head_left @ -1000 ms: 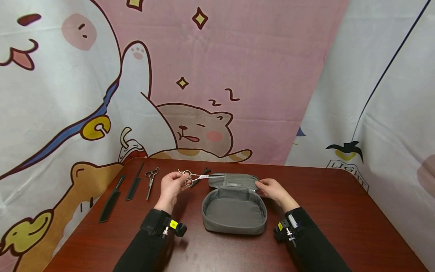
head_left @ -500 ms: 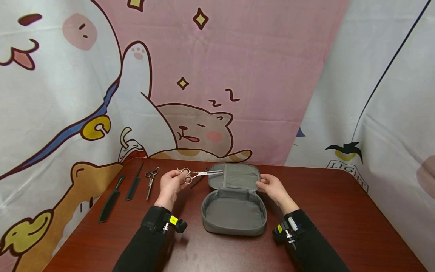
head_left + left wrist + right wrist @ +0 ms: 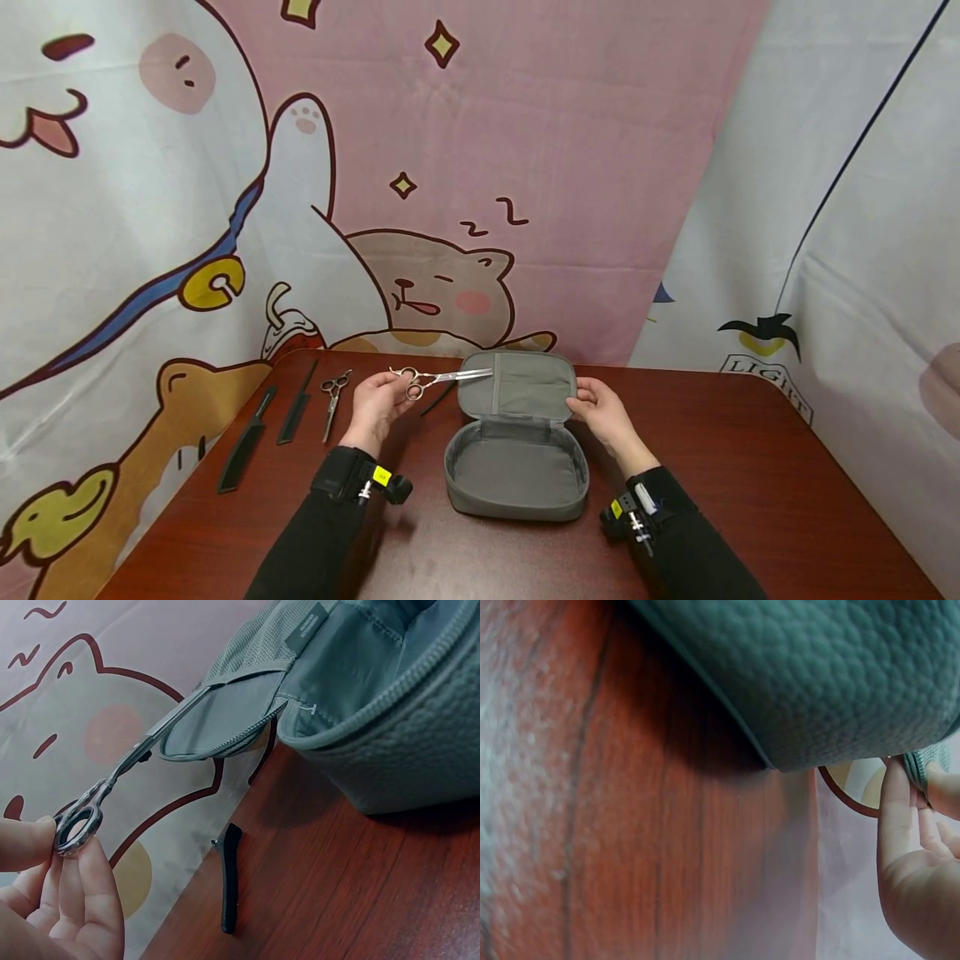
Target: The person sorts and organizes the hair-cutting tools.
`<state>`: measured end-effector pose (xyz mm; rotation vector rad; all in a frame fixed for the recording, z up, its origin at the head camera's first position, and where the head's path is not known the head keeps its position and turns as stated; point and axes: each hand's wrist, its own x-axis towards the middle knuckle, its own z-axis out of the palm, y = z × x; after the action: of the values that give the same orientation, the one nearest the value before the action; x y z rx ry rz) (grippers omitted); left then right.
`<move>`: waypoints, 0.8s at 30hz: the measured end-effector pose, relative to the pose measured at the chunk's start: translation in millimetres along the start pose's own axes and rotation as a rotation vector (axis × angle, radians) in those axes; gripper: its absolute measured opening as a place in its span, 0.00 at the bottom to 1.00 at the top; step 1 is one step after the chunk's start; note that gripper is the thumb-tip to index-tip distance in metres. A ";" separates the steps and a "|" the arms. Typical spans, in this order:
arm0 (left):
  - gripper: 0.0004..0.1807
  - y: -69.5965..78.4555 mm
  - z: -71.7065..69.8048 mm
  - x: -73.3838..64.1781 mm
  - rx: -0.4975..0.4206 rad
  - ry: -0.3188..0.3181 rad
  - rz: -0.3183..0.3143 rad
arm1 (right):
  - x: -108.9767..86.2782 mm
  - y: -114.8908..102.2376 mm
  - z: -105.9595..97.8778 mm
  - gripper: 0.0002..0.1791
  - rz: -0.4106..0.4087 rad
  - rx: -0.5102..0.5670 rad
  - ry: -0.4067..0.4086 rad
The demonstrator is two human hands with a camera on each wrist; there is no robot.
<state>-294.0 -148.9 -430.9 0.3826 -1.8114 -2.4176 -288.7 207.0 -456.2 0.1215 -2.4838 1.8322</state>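
My left hand (image 3: 379,410) pinches a pair of silver scissors (image 3: 422,383) by the finger rings. The blades point right and reach in front of the raised lid (image 3: 534,383) of a grey zip case (image 3: 517,505). In the left wrist view the scissors (image 3: 112,776) have their tips at the edge band of the pocket (image 3: 217,712) inside the lid; whether they are inside it I cannot tell. My right hand (image 3: 611,418) pinches the lid's right edge between thumb and fingers. The case's lower half stands open on the table, its inside bare.
To the left on the brown table (image 3: 720,492) lie a wide black comb (image 3: 243,442), a smaller black comb (image 3: 295,412) and another pair of scissors (image 3: 332,400). A slim black clip-like thing (image 3: 230,877) lies left of the case. A printed cloth (image 3: 570,167) hangs behind.
The lid has tilted further upright, with my right hand raised slightly along its edge. The scissors in my left hand have risen a little, blades staying by the lid.
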 end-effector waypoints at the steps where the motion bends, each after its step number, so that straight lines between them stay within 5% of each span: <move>1: 0.08 0.1 -0.1 0.6 -0.003 -0.003 -0.004 | 0.1 0.3 0.0 0.23 -0.005 0.002 0.003; 24: 0.08 -0.2 1.6 7.3 -0.012 -0.058 -0.028 | -1.9 2.4 -3.3 0.21 -0.098 0.058 0.000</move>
<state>-301.4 -149.0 -431.7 0.3425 -1.8257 -2.4830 -287.0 210.9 -457.6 0.2409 -2.3796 1.8657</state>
